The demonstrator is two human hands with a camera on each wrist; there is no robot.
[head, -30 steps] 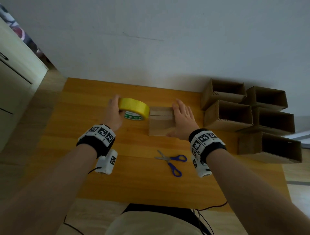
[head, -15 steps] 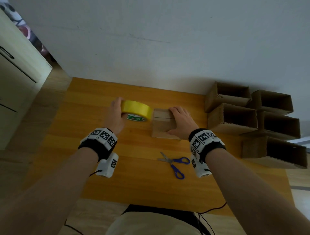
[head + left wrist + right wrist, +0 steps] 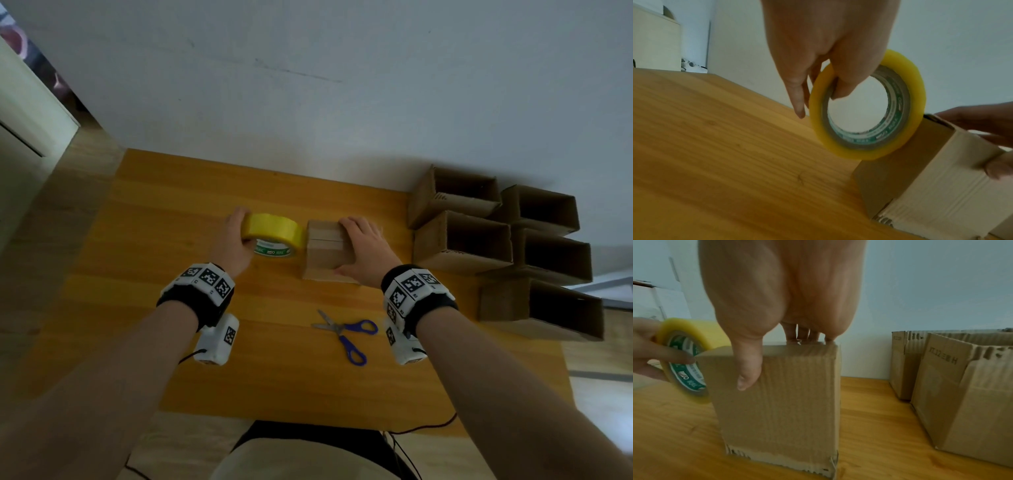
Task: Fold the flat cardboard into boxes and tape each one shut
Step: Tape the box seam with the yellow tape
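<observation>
A small brown cardboard box [image 3: 322, 260] stands on the wooden table [image 3: 164, 246], with a strip of clear tape across its top seam. My left hand [image 3: 236, 240] grips a yellow tape roll [image 3: 274, 229], thumb inside its core. The tape roll [image 3: 840, 146] is on edge and touches the box's [image 3: 941, 186] upper left edge. My right hand [image 3: 366, 250] holds the box from above. Its fingers lie across the top and its thumb presses the near face of the box [image 3: 787, 410]. The left wrist view shows the right fingers reaching over the far side.
Blue-handled scissors [image 3: 346, 332] lie on the table between my wrists, near the front. Several open-topped cardboard boxes [image 3: 462, 243] lie on their sides in a cluster at the right. A white wall runs along the table's far edge.
My right hand has gone from flat, spread fingers on the box top to a curled hold on the box. The tape roll stays at the box's left edge.
</observation>
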